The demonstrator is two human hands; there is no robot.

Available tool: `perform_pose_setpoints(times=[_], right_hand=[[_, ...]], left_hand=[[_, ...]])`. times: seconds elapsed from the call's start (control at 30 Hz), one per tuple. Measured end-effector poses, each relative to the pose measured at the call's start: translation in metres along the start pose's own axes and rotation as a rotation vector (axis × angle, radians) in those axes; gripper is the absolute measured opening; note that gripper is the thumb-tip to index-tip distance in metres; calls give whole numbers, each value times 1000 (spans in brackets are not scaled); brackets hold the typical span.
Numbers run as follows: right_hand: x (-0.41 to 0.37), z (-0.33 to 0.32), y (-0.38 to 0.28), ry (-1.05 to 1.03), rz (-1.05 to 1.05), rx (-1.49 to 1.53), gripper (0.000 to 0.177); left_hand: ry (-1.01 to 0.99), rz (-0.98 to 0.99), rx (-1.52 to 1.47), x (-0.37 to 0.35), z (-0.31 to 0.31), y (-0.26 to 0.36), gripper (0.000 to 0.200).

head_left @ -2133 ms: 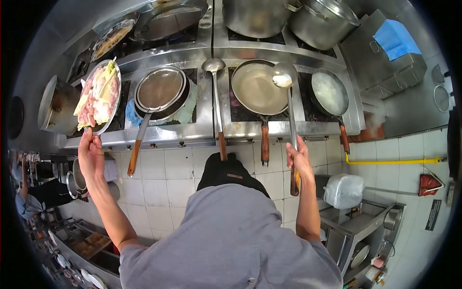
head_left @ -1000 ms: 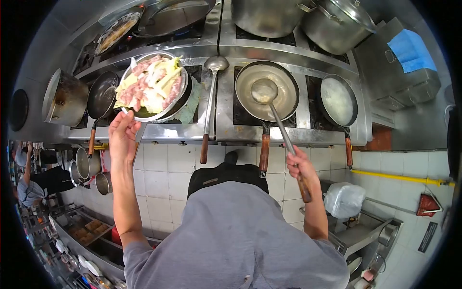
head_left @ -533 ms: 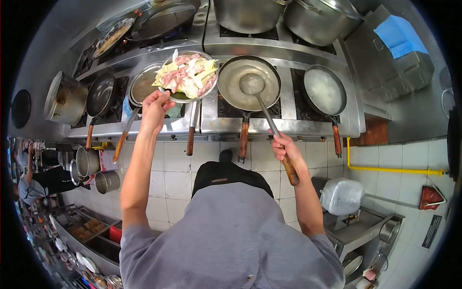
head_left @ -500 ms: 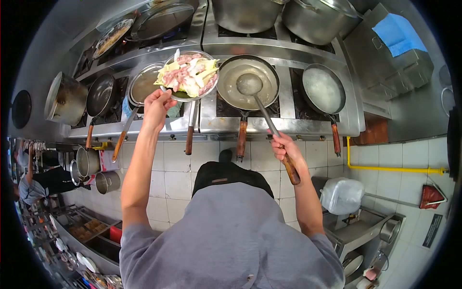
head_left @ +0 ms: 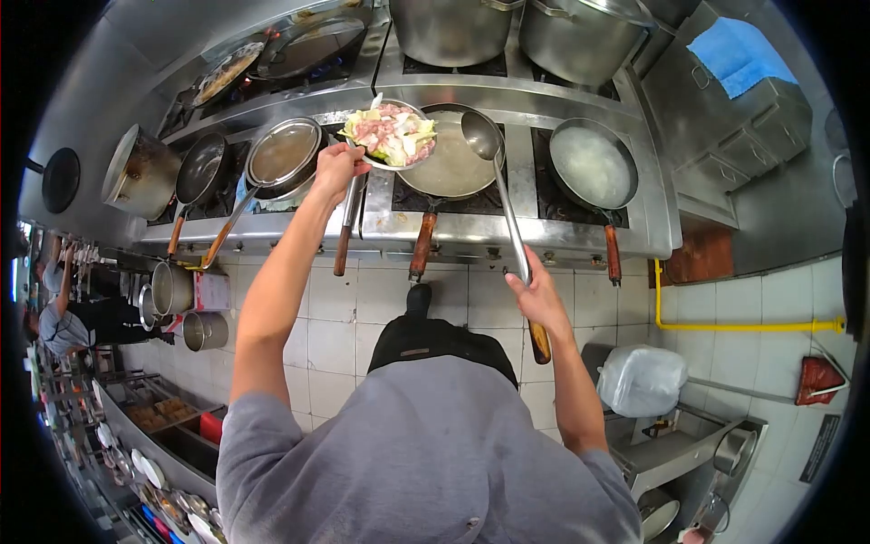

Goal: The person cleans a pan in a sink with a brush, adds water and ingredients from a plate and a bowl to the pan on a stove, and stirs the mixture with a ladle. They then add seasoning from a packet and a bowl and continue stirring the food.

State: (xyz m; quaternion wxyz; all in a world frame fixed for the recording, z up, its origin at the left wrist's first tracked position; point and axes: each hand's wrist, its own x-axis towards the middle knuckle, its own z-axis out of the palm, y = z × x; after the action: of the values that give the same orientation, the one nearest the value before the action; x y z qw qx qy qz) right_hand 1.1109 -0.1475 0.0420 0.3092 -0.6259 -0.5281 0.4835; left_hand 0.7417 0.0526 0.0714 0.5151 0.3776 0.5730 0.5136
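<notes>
My left hand (head_left: 341,169) grips the rim of a metal bowl (head_left: 419,166) heaped with sliced pink meat and pale leafy vegetables (head_left: 390,132). The bowl is held over the left edge of a wide pan (head_left: 450,168) with pale liquid in it. My right hand (head_left: 536,295) is closed round the long handle of a ladle (head_left: 480,134). The ladle's head is over the right side of that pan, raised above the liquid. The pan's wooden handle (head_left: 423,247) points toward me.
To the right, another pan (head_left: 594,163) holds cloudy liquid. A covered pan (head_left: 284,152), a black pan (head_left: 204,170) and a tall pot (head_left: 140,172) stand left. Large pots (head_left: 450,32) are behind. Two people (head_left: 63,326) are at far left.
The bowl has moved right, to over the wide pan's edge. The ladle's head has come up out of the liquid, and my right hand is slightly lower in the view.
</notes>
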Motion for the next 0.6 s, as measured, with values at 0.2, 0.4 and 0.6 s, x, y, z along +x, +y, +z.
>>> perform_pose_setpoints(times=[0.2,0.4,0.6], right_hand=[[-13,-9,-1,53,-217,-178,62],[-4,0,-20,12,-136,-183,59],[15,3,-11,102,-221,-339,62]], left_hand=[[54,32,539,28,35,-6,24],[4,469,1132,50,90,-7,35],[-75,698,1325,57,119,-7,21]])
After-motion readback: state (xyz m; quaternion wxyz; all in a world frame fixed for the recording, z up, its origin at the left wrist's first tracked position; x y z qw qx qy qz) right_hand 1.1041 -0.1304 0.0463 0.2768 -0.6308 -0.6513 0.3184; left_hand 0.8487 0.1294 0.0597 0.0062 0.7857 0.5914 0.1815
